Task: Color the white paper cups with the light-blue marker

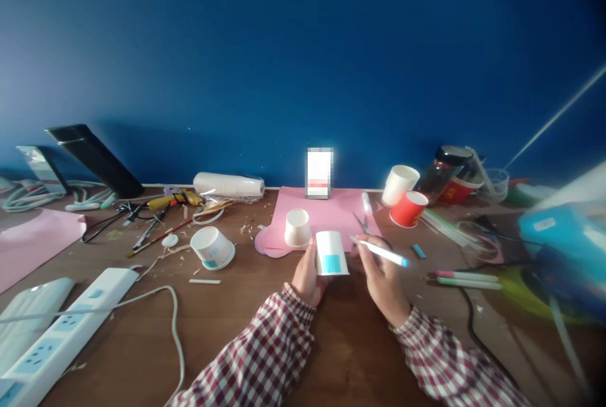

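My left hand point(308, 274) is closed around the left side of a white paper cup point(330, 246), held upside down with its rim at the bottom. A blue rectangle point(332, 264) marks the cup near that rim. In my right hand point(380, 277) is a white marker point(384, 252) with a blue end; its tip points left, a short way apart from the cup. Behind the held cup, another white paper cup point(297, 228) stands on pink paper point(326, 205). Scissors point(362, 224) lie on the paper beyond my right hand, partly hidden by it.
A cup with a blue mark point(211, 248) stands left, before a wrapped cup stack point(228, 184). A white power strip point(78, 318) and its cable occupy the left front. At right are a red cup point(409, 209), a blue marker cap point(418, 251) and markers point(466, 279).
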`<action>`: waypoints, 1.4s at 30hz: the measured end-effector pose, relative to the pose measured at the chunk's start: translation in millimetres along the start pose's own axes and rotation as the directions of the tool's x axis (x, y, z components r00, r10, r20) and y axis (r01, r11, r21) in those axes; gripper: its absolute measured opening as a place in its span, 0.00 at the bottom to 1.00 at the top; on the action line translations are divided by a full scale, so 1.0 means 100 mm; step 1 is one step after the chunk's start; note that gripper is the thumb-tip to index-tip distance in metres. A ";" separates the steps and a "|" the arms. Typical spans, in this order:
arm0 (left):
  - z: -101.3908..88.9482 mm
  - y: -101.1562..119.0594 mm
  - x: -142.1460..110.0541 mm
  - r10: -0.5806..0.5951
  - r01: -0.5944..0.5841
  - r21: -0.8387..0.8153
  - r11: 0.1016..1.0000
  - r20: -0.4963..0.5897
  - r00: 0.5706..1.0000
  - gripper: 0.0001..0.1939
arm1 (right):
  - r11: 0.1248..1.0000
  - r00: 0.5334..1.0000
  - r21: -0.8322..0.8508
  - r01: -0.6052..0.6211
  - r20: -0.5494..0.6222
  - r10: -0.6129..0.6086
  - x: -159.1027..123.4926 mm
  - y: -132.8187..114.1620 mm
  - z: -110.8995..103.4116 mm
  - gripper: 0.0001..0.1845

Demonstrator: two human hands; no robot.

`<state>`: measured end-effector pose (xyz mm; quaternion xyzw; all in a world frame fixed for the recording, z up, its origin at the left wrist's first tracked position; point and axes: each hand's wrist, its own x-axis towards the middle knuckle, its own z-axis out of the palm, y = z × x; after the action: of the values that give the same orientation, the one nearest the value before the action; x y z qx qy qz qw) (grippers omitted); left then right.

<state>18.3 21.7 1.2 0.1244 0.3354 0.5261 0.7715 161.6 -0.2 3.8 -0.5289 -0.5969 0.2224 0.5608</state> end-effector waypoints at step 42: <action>0.04 0.07 -0.03 -0.053 0.052 -0.042 0.998 -0.023 0.998 0.24 | 0.994 0.996 -0.089 0.068 -0.058 -0.073 0.04 0.00 -0.03 0.15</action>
<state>15.2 23.0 9.4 0.0930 0.3366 0.5139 0.7836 164.7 2.4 6.1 -0.5380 -0.6068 0.1601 0.5628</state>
